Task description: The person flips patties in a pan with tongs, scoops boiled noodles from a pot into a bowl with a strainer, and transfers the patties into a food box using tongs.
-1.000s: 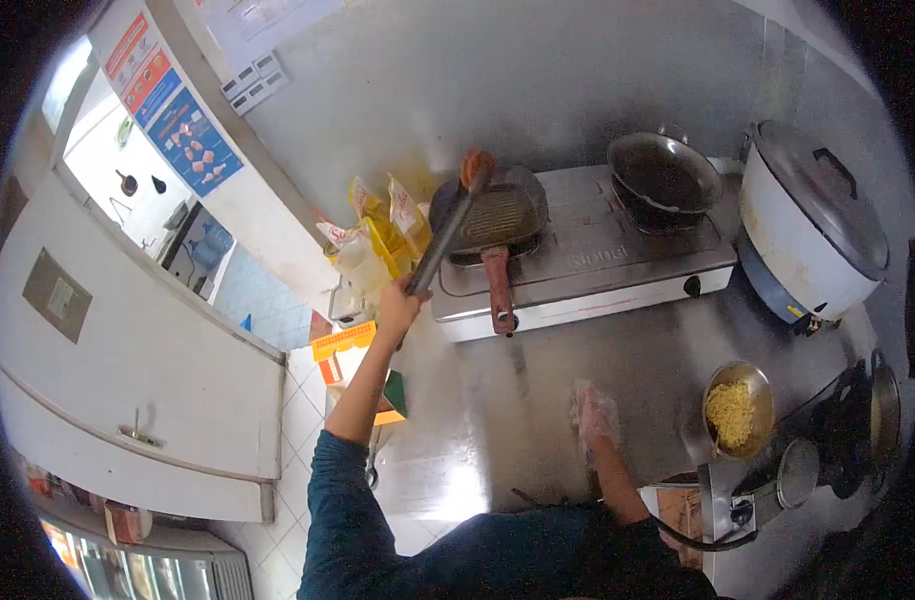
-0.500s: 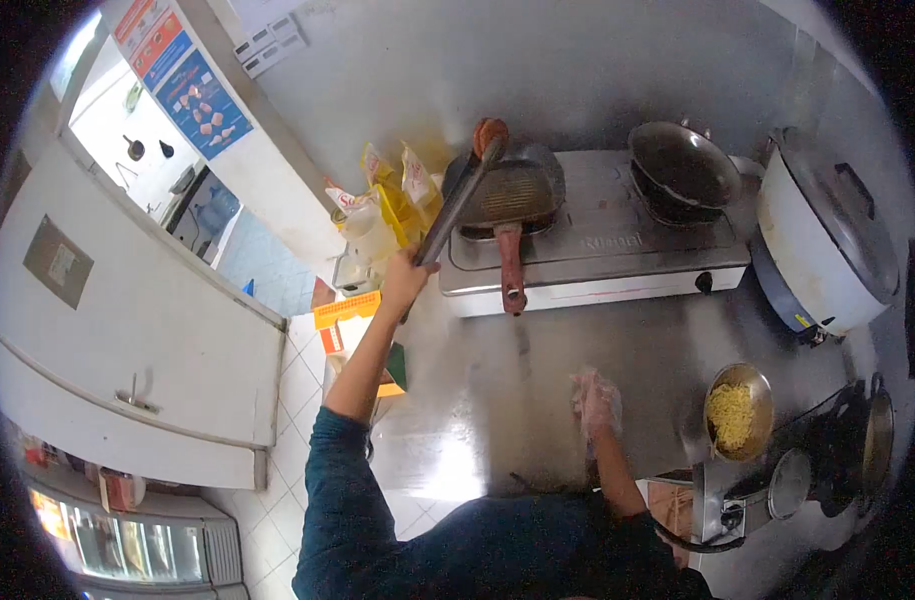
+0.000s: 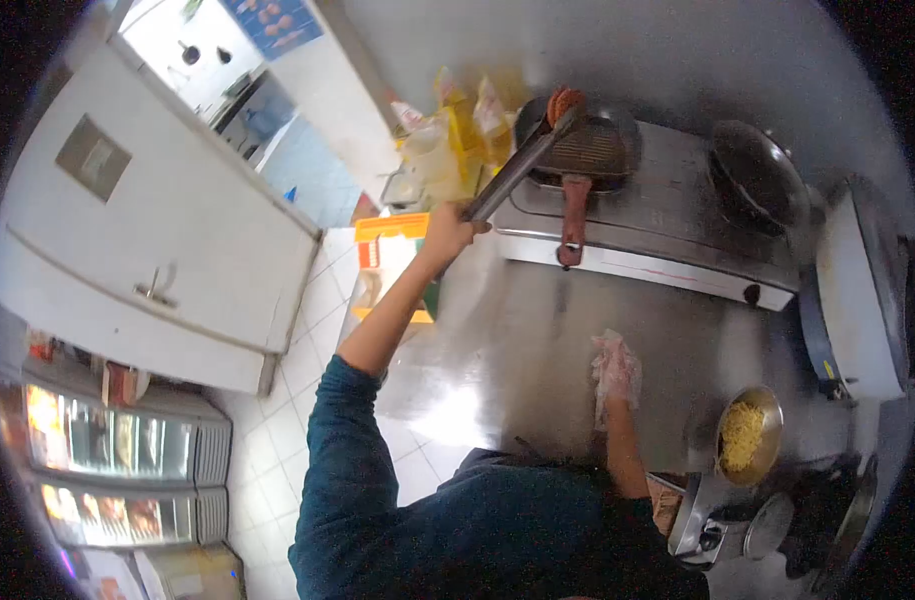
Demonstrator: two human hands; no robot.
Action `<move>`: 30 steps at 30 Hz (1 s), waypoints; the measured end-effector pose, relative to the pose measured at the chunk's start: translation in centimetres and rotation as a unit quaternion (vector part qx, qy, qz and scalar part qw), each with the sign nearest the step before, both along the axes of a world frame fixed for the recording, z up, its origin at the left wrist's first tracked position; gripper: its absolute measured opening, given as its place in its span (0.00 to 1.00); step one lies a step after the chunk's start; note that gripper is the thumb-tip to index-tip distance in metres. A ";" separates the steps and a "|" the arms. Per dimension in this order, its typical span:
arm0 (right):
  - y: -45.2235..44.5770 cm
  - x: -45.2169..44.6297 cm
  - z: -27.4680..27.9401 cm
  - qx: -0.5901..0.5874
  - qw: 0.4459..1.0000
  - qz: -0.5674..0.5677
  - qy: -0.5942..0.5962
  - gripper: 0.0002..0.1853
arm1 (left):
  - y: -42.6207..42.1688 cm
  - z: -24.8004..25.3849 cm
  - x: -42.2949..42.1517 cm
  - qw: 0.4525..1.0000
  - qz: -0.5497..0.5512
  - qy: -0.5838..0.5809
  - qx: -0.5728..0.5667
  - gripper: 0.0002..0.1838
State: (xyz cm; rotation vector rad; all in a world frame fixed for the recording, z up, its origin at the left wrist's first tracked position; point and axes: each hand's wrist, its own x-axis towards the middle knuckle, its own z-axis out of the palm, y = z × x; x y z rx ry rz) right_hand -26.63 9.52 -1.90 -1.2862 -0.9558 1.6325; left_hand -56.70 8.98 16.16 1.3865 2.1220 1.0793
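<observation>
My left hand [image 3: 447, 236] is closed around long dark tongs [image 3: 522, 172], reaching toward the stove. At their far end the tongs grip reddish-brown food [image 3: 565, 104], possibly sausage, above the rear part of a ridged grill pan [image 3: 602, 152]. That pan sits on the left burner with its reddish handle [image 3: 574, 222] pointing toward me. My right hand [image 3: 615, 372], in a clear plastic glove, hovers over or rests on the steel counter [image 3: 537, 320]. Its fingers look loosely apart, with nothing visible in them.
A wok [image 3: 755, 178] occupies the right burner of the stove [image 3: 667, 245]. A large white pot [image 3: 857, 290] stands further right. Near me at right is a steel bowl [image 3: 772, 408] of yellow shredded food. Yellow bags [image 3: 464, 140] and an orange-white box [image 3: 392, 230] line the left side.
The camera view has swung, shifting the stove right and up in the picture. My left hand still holds the tongs with the food over the pan; my right hand stays over the counter.
</observation>
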 end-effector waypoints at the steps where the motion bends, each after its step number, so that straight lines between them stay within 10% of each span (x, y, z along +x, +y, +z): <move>1: 0.0 -0.5 -0.1 0.001 1.000 0.005 0.027 0.19 | -1.5 0.8 0.5 1.000 0.005 -0.031 0.003 0.18; 13: -4.3 -7.5 -2.4 -0.057 0.968 0.237 0.061 0.18 | -28.4 0.5 0.8 0.946 0.295 -0.030 -0.133 0.21; 30: -8.1 -14.1 -2.2 -0.050 0.981 0.186 0.037 0.20 | -27.8 0.4 -8.4 0.764 0.039 0.579 -0.284 0.19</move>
